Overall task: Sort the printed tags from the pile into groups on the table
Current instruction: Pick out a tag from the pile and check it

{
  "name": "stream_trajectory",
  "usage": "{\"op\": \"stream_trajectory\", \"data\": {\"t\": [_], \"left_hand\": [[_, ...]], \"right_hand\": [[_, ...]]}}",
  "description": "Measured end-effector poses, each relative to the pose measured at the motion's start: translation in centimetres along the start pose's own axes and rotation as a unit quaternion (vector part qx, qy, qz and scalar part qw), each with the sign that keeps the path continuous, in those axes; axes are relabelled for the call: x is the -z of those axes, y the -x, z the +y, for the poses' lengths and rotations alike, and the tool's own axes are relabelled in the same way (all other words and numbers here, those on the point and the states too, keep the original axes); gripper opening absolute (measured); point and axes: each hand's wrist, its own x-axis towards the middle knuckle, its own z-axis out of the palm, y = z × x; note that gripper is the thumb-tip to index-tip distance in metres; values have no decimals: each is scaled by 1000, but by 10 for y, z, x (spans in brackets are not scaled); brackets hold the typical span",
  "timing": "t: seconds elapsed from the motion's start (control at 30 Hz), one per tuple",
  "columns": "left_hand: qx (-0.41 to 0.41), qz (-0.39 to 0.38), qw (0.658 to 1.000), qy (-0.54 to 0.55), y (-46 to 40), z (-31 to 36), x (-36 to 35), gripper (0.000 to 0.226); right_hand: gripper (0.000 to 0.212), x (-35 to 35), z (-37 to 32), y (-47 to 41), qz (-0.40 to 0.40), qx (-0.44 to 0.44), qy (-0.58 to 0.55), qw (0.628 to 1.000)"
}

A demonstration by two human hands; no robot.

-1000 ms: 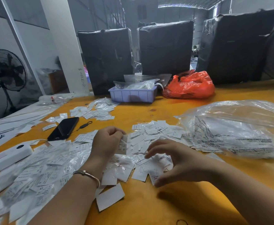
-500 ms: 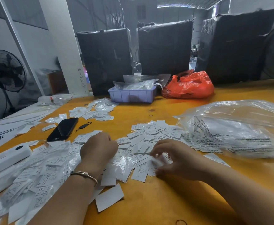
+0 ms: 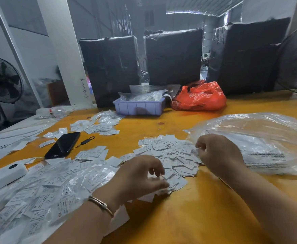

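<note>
Well, the sorting is only partly done — a big pile of tags [image 3: 168, 155] sits mid-table [image 3: 188, 217], with small groups [image 3: 98, 125] farther back. The left hand [image 3: 140, 175] curls its fingers over tags at the pile's near edge. The right hand [image 3: 218, 152] seems to pinch something small — I cannot tell what. Lots remain.

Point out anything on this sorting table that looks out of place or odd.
A black phone with a ring strap lies among the loose printed tags, where tags could slide under it. A white device sits at the table's left edge, against the bagged tags. Nothing looks spilled or damaged.
</note>
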Motion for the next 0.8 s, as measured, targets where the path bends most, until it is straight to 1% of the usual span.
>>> {"op": "stream_trajectory", "data": {"t": [0.03, 0.1, 0.2, 0.3, 0.4, 0.47, 0.67, 0.8], "left_hand": [[-4, -17, 1000, -17, -2, 1, -3, 35], [-5, -31, 999, -33, -4, 1, -5, 45], [-22, -30, 999, -38, -4, 0, -4, 47], [-32, -32, 998, -51, -3, 1, 0, 47], [-38, -27, 998, -49, 0, 3, 2, 43], [-44, -17, 997, -52, 1, 5, 4, 37], [-26, 10, 999, -43, 3, 9, 5, 21], [-29, 25, 998, -47, 4, 8, 3, 18]], "right_hand": [[20, 0, 5, -2, 6, -19, 29, 999], [27, -2, 13, -6, 3, -49, 83, 995], [37, -3, 25, -11, -1, -105, 142, 984], [37, -5, 36, -13, -1, -144, 156, 977], [32, -8, 40, -14, -47, -165, 180, 969], [30, -8, 41, -14, -62, -169, 194, 964], [29, -7, 44, -15, -45, -167, 212, 962], [26, -10, 47, -16, -30, -161, 210, 964]]}}
